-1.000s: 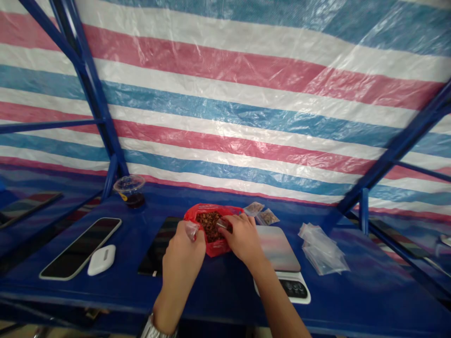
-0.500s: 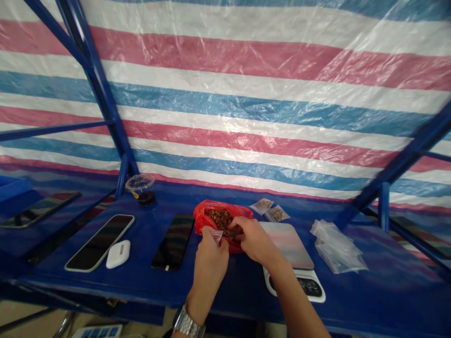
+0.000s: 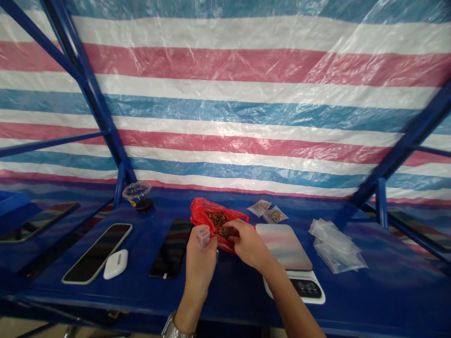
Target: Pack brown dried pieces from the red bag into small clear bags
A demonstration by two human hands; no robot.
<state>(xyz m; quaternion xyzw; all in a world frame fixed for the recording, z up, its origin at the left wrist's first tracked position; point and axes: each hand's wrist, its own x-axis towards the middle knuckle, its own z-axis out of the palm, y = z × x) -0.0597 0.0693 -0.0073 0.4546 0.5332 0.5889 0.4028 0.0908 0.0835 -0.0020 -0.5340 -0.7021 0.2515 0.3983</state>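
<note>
Head view, from someone standing at the bench:

- The left hand (image 3: 200,263) is raised just in front of the red plastic bag (image 3: 200,211), with a small clear bag (image 3: 203,235) standing upright in its grip.
- Its fingers (image 3: 192,241) are closed around the small clear bag, clenched firmly but leaving the top showing. Whether the mouth is open is too small to tell.
- The right hand (image 3: 249,245) reaches into the red plastic bag. Its fingers (image 3: 234,230) are curled and nearly closed, and they seem to pinch a clump of the dark brown dried pieces (image 3: 215,218).
- Those pieces lie heaped inside the red plastic bag, which sits on the blue table (image 3: 225,295) between a black phone (image 3: 171,249) and a digital kitchen scale (image 3: 283,246).
- Working low, right over the red plastic bag, looks sound: stray bits would fall back in rather than scatter.
- Two filled small packets (image 3: 267,211) lie behind the red plastic bag, and a stack of clear zip bags (image 3: 334,246) lies to the right of the digital kitchen scale.
</note>
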